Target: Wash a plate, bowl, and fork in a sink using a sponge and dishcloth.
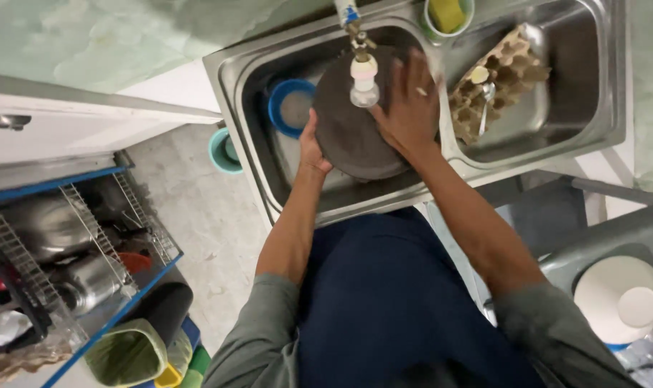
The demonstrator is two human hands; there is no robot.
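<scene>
A dark round pan (348, 129) is held over the left basin of a steel double sink (234, 93), under the tap (363, 72). My left hand (313, 149) grips the pan's left rim. My right hand (411, 104) lies flat on the pan's right side with fingers spread. A blue bowl (289, 106) sits in the basin to the left of the pan.
The right basin holds a cardboard egg tray (509, 75) and a spoon. A green cup with a yellow sponge (448, 14) stands on the sink's rim. A dish rack (75, 244) with steel vessels is at lower left, a white lid (617, 298) at lower right, a teal bucket (222, 151) on the floor.
</scene>
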